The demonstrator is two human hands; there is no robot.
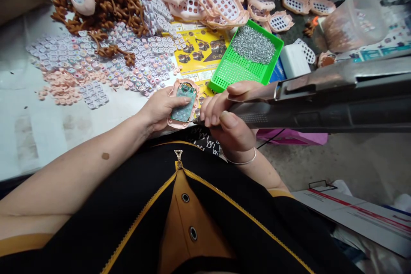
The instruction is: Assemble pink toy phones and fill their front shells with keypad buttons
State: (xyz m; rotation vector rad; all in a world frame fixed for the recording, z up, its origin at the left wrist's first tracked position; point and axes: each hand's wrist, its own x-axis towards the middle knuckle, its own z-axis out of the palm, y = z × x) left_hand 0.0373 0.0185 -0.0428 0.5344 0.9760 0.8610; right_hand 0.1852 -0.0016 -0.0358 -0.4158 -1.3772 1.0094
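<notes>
My left hand [159, 108] grips a pink plastic shell [175, 124] by its left side, the thumb pressed on the green circuit board [183, 109] that lies inside it. My right hand [229, 113] is wrapped round the front of a dark power screwdriver [314, 98], whose body runs off to the right. The tip of its bit meets the lower right corner of the board and shell; whether a screw sits under it is too small to tell. Just beyond my right hand stands a green perforated tray [221, 81] with a heap of small silver screws [255, 45].
Pale and pink keypad pieces [138, 60] spread over the left of the table, below a pile of brown plastic parts [105, 4]. More pink shells [221, 2] are heaped at the back. A clear tub [356, 21] stands at the right, and a pink bin [295, 137] sits below the table edge.
</notes>
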